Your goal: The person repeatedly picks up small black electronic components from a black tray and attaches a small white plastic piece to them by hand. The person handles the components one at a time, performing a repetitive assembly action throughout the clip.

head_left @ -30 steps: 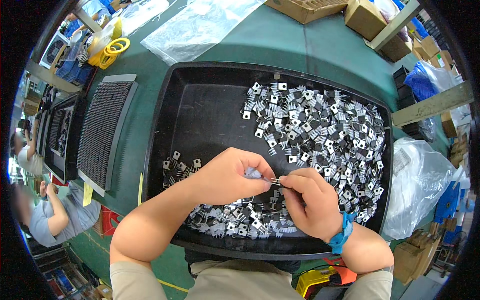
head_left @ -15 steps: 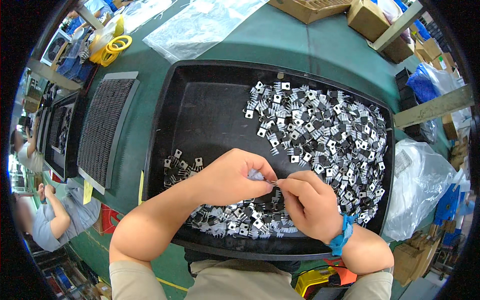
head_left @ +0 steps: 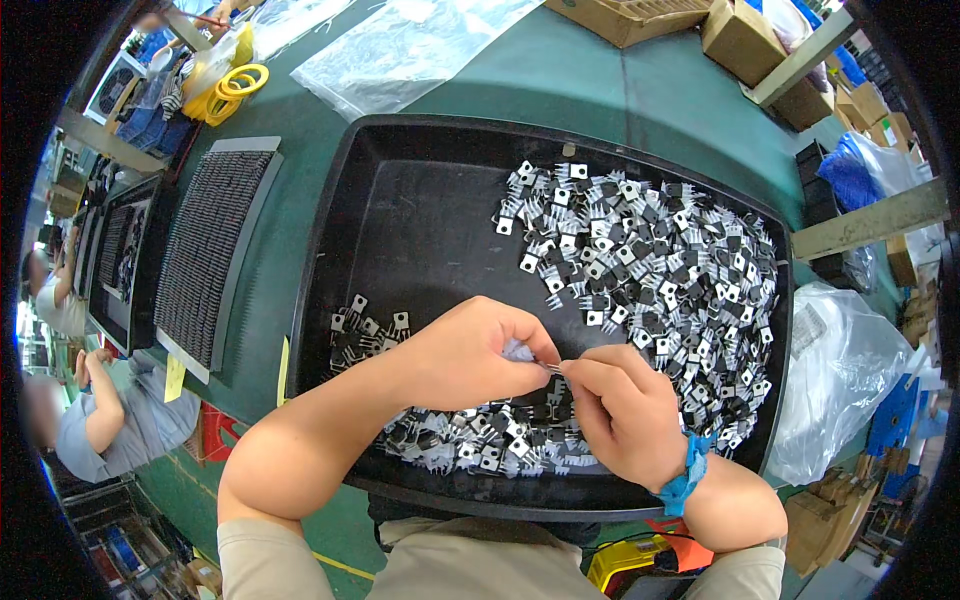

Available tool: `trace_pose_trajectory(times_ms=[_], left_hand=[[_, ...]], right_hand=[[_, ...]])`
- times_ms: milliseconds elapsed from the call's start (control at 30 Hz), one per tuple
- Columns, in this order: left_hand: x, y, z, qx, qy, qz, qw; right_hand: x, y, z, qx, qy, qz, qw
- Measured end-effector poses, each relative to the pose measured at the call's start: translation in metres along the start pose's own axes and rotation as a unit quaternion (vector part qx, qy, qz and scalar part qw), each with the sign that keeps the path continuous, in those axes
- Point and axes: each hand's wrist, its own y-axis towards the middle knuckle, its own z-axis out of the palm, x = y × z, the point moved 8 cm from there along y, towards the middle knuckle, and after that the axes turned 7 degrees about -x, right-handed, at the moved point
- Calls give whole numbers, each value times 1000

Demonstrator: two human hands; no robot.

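Over the near middle of a black tray (head_left: 420,215), my two hands meet fingertip to fingertip. My left hand (head_left: 478,352) is closed, with thumb and forefinger pinching a small transistor (head_left: 553,368) whose thin metal leads show. Pale whitish-blue small pieces (head_left: 517,350) are tucked inside its curled fingers; their kind is unclear. My right hand (head_left: 622,405) pinches the same transistor from the other side. Loose transistors (head_left: 650,250) with black bodies and silver tabs heap along the tray's right side, many with whitish pieces on their legs. Smaller groups of transistors (head_left: 480,440) lie near and left.
Left of the tray, a grey board (head_left: 215,250) carries dense rows of dark parts on the green table (head_left: 560,75). Clear plastic bags (head_left: 415,50) lie behind and right. Cardboard boxes (head_left: 740,40) stand far right. Another person (head_left: 120,425) sits at the left.
The whole view has shifted very slightly. My hands keep the same pinch over the tray, with hardly any visible movement of the fingers.
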Motion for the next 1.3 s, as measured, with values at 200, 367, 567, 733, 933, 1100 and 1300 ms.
trace_pose_trajectory(times_ms=[200,367,567,733,933,1100,1300], left_hand=[[4,0,3,6,2,-14,1000],[11,6,-5,-32,-51,-6,998],[8,2,2,8,-152,-94,984],[9,2,4,14,-134,-83,987],[12,2,10,23,-86,-80,993],[10,2,8,12,-65,-79,995],[13,4,12,23,-122,-133,983]], right_hand=[[-1,0,6,31,5,19,999],[-15,2,-2,17,67,114,991],[-33,-9,0,-16,158,248,956],[-38,-11,6,12,215,259,942],[-37,-14,15,47,226,262,937],[-50,-21,24,-1,405,409,818],[-60,-28,37,81,447,437,776]])
